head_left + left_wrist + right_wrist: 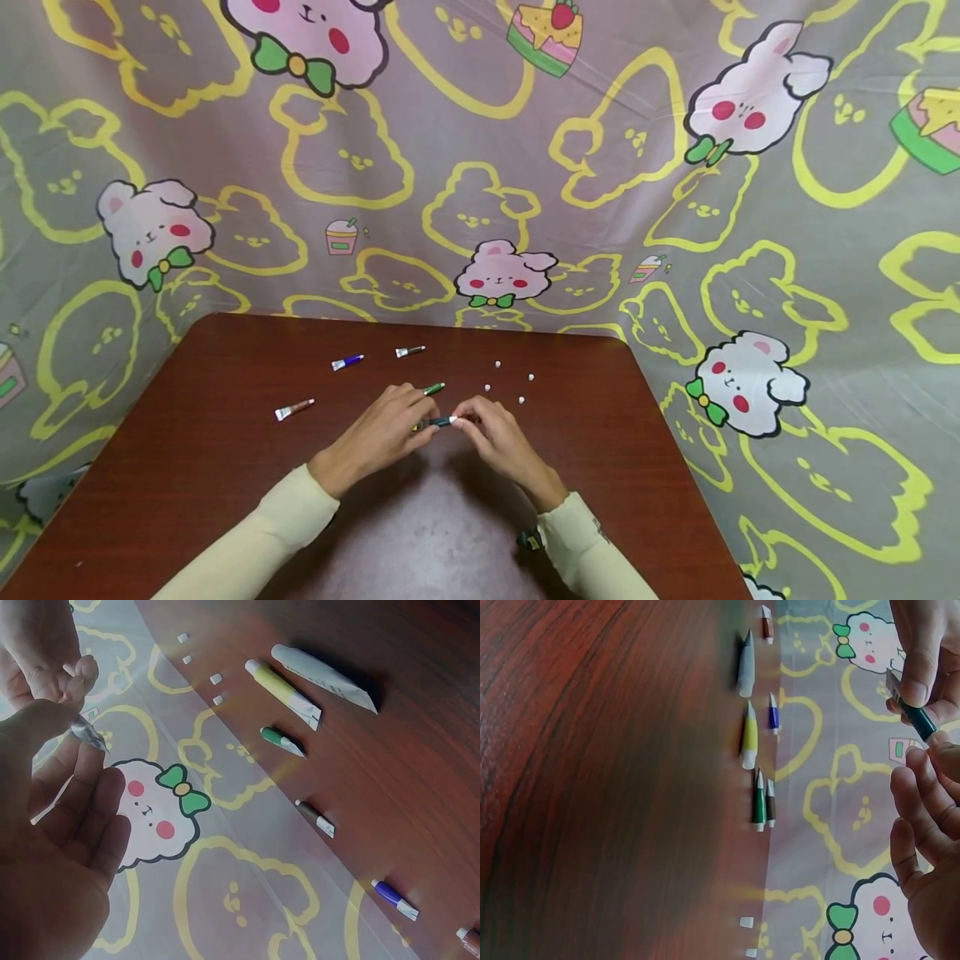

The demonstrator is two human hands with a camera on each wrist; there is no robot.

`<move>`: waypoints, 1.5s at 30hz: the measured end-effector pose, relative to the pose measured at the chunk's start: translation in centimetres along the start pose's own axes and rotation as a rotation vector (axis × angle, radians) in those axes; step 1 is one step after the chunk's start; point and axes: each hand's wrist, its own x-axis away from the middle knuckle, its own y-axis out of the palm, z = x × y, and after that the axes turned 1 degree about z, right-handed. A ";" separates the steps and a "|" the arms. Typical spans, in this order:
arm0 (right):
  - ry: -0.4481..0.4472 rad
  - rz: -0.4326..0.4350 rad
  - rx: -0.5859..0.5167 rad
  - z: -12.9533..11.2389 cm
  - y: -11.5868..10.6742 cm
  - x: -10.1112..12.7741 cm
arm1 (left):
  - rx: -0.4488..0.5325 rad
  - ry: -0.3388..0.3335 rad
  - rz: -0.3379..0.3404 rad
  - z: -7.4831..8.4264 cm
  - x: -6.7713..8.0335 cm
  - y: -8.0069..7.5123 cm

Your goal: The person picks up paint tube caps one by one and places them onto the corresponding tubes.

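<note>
A small dark green paint tube (919, 720) is held between the two hands, above the table. The left hand (386, 423) pinches its silvery flat end (90, 735) between thumb and fingers. At the tube's other end, the right hand (498, 433) pinches the white cap (453, 420) with thumb and index fingertip. Close beyond the left fingers lies a green tube (433, 389). A yellow tube (281, 691) and a larger whitish tube (322, 675) show in the left wrist view; the left hand mostly hides them from the head camera.
Farther back lie a purple tube (347, 362) and a dark brown tube (409, 352). A reddish-brown tube (294, 409) is at the left. Several small white caps (497, 364) are scattered right of centre. A patterned cloth (495, 225) stands behind the table (225, 500).
</note>
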 end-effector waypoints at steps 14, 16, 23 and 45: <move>0.007 0.033 -0.001 0.3 0.1 0.3 | -0.022 0.008 -0.009 -0.6 0.6 0.0; 0.005 0.040 0.004 0.4 0.0 0.4 | -0.025 0.006 -0.003 -0.8 0.7 -0.1; 0.017 0.041 0.030 0.7 -0.1 0.6 | -0.038 -0.023 -0.029 -1.5 1.1 -0.3; 0.089 0.059 0.050 2.4 -0.7 1.4 | -0.088 -0.132 -0.134 -4.7 4.0 -0.8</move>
